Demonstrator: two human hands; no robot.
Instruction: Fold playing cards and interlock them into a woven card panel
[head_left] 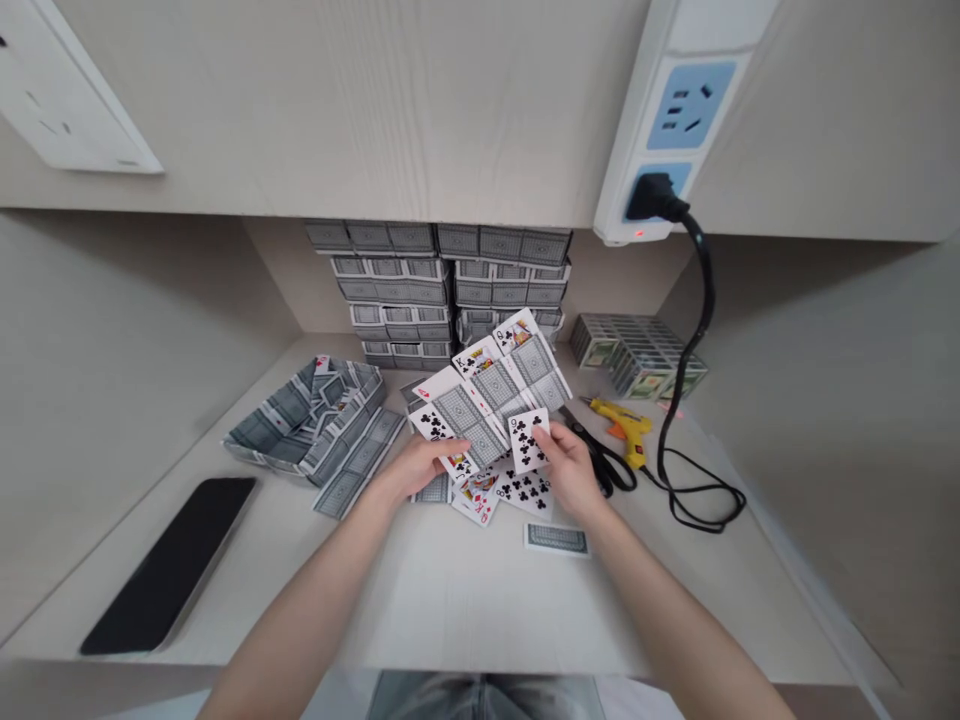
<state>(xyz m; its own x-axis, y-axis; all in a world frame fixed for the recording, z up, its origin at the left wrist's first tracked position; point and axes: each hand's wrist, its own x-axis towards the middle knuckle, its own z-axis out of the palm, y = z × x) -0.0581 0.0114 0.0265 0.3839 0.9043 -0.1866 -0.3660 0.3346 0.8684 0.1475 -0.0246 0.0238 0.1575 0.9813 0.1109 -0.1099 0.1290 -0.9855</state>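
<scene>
My left hand grips the lower left corner of a panel of joined playing cards, tilted above the desk. Grey patterned backs cover its middle, and card faces, a king and a queen among them, show along its edges. A single club card is pinched in my right hand, in front of the panel's lower right part. Loose face-up cards lie beneath, partly hidden by the panel. One face-down card rests on the desk near my right wrist.
An open card-built box and a card strip stand left, with a black phone nearer. Card blocks are stacked behind. At right are black scissors, a yellow glue gun, its cable and a folded card structure.
</scene>
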